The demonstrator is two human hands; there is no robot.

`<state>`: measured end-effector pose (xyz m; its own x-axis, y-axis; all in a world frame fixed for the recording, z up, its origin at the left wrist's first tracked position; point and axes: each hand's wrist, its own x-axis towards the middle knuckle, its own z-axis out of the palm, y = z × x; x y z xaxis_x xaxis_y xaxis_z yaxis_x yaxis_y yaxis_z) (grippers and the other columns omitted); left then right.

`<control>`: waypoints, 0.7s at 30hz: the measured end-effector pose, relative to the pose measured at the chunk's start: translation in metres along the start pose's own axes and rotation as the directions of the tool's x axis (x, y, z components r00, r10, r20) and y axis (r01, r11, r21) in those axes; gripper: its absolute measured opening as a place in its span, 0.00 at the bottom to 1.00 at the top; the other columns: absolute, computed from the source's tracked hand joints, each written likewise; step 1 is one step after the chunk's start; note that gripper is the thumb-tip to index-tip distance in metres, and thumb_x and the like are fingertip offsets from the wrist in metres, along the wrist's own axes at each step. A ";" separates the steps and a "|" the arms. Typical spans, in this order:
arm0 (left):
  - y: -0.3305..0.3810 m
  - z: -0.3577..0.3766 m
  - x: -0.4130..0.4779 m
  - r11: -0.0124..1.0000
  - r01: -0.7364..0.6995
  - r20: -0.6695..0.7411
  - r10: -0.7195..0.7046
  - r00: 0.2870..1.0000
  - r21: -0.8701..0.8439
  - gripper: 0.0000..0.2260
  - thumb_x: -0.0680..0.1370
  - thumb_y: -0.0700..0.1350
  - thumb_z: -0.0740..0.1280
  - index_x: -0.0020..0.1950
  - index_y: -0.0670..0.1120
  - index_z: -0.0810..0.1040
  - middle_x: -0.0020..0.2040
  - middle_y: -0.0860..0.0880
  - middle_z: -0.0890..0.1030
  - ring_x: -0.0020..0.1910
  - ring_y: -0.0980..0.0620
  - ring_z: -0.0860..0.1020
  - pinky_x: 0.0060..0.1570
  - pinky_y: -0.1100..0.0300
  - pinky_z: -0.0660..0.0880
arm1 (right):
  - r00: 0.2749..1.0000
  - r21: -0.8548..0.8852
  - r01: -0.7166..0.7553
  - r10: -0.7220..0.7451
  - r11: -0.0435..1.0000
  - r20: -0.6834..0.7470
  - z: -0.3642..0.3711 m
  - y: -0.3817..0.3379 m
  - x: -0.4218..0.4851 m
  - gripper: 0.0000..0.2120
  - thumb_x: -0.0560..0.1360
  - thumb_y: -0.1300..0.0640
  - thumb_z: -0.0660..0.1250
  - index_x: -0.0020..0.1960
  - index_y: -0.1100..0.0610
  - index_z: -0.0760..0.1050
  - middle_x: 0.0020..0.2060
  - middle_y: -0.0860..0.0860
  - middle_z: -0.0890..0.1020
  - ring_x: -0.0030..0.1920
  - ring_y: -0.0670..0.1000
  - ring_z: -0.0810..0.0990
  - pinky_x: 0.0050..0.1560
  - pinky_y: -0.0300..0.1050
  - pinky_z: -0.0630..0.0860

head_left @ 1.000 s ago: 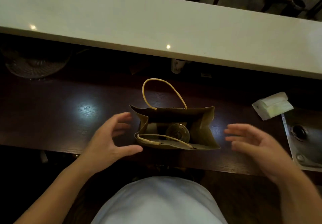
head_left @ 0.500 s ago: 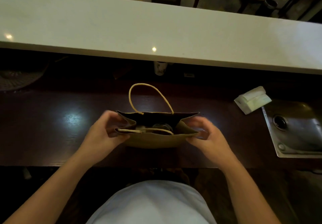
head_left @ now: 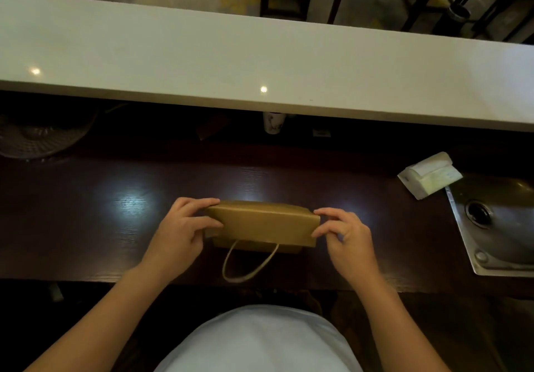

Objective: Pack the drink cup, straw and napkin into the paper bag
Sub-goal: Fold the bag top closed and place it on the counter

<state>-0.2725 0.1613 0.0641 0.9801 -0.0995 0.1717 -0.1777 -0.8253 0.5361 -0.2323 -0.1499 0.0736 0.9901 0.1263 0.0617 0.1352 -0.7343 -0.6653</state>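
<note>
Both hands pinch the folded top of the paper bag

The left hand and right hand each grip one end of the paper bag, which sits between them on the dark worktop; its handle hangs toward the person. A napkin pack lies beyond the right hand.

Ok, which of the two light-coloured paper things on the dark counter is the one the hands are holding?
The brown paper bag with its top folded over, pinched at each end by the left hand and right hand. The white napkin pack lies untouched by the sink.
</note>
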 end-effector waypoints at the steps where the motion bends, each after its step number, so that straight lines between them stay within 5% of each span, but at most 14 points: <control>1: 0.001 0.001 -0.001 1.000 0.006 0.039 -0.006 0.999 0.009 0.14 0.69 0.32 0.68 0.44 0.49 0.86 0.61 0.49 0.81 0.55 0.45 0.75 0.55 0.48 0.76 | 1.000 -0.029 0.008 -0.007 1.000 0.019 -0.001 -0.003 0.000 0.18 0.70 0.70 0.68 0.34 0.46 0.80 0.50 0.40 0.80 0.52 0.48 0.76 0.52 0.28 0.66; 4: 0.011 0.000 0.009 0.998 0.018 0.059 -0.021 0.998 0.054 0.05 0.72 0.48 0.67 0.45 0.49 0.78 0.57 0.51 0.81 0.58 0.47 0.73 0.57 0.49 0.73 | 0.996 -0.132 -0.015 0.026 0.991 0.084 0.000 -0.022 0.001 0.12 0.70 0.58 0.69 0.46 0.42 0.72 0.51 0.39 0.79 0.56 0.45 0.71 0.59 0.48 0.63; 7: 0.028 0.005 0.028 0.992 -0.008 0.094 -0.003 0.996 0.123 0.12 0.71 0.49 0.73 0.49 0.51 0.72 0.48 0.53 0.81 0.49 0.50 0.77 0.54 0.52 0.72 | 0.994 -0.308 0.052 -0.020 0.950 0.107 0.017 -0.042 0.005 0.16 0.69 0.53 0.73 0.55 0.42 0.78 0.48 0.41 0.83 0.56 0.50 0.73 0.63 0.60 0.59; 10: 0.046 0.018 0.046 0.985 -0.138 0.161 0.121 0.979 0.099 0.08 0.73 0.47 0.71 0.51 0.50 0.79 0.42 0.52 0.83 0.42 0.49 0.79 0.45 0.52 0.76 | 0.982 -0.331 0.167 -0.128 0.929 0.136 0.040 -0.068 0.018 0.07 0.70 0.55 0.69 0.45 0.47 0.83 0.39 0.45 0.84 0.48 0.53 0.78 0.60 0.59 0.61; 13: 0.047 0.019 0.057 0.985 -0.164 0.202 0.151 0.968 0.052 0.04 0.74 0.46 0.70 0.48 0.50 0.83 0.39 0.51 0.83 0.42 0.50 0.79 0.43 0.54 0.76 | 0.954 -0.306 0.266 -0.205 0.914 0.218 0.045 -0.078 0.031 0.08 0.73 0.56 0.66 0.45 0.49 0.84 0.36 0.47 0.83 0.43 0.52 0.76 0.55 0.54 0.68; 17: 0.022 0.007 0.055 0.992 -0.121 0.144 0.117 0.983 0.020 0.04 0.72 0.45 0.74 0.46 0.48 0.85 0.40 0.52 0.85 0.41 0.51 0.81 0.45 0.54 0.77 | 0.963 -0.276 0.235 -0.184 0.932 0.198 0.021 -0.049 0.040 0.05 0.71 0.47 0.71 0.44 0.47 0.84 0.38 0.44 0.85 0.43 0.49 0.77 0.51 0.51 0.70; 21: 0.007 0.001 0.045 0.998 0.001 0.080 0.004 0.997 -0.067 0.06 0.68 0.44 0.78 0.44 0.49 0.87 0.36 0.56 0.83 0.36 0.67 0.76 0.42 0.67 0.74 | 0.981 -0.232 0.129 -0.091 0.964 0.168 0.004 -0.018 0.036 0.04 0.68 0.52 0.76 0.43 0.49 0.85 0.35 0.43 0.84 0.40 0.48 0.77 0.46 0.50 0.76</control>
<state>-0.2299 0.1505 0.0742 0.9833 -0.1470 0.1076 -0.1822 -0.7863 0.5903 -0.1989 -0.1291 0.0845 0.9529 0.3033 -0.0039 0.2675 -0.8461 -0.4610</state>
